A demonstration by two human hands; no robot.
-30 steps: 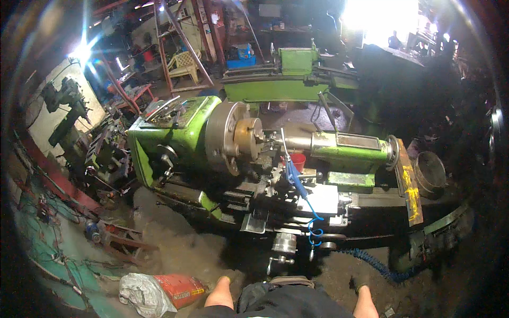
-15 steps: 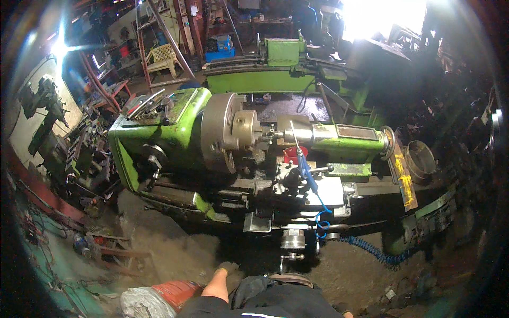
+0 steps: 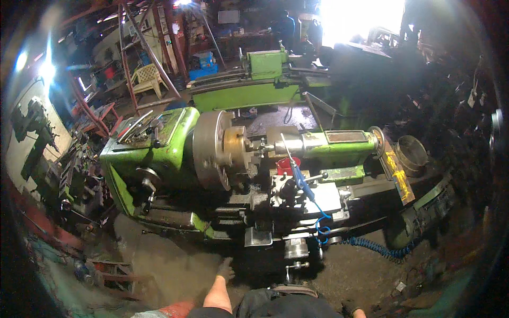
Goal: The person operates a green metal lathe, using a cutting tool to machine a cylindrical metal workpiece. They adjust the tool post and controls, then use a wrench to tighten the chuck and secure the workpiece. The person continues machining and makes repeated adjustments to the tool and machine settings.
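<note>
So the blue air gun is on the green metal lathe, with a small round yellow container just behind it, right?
Not quite: the head view shows a small round red container, not a yellow one, just behind the blue air gun. The gun is indeed on the green metal lathe.

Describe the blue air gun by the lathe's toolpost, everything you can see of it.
The air gun has a blue body, apparently plastic, and a long, thin, metallic-looking nozzle. It sits slanted over the lathe carriage, nozzle pointing up and slightly left in the picture, passing in front of a red container. A bright blue hose leaves its lower end and curls down the carriage front. No hand holds it; exactly what supports it is unclear.
</note>
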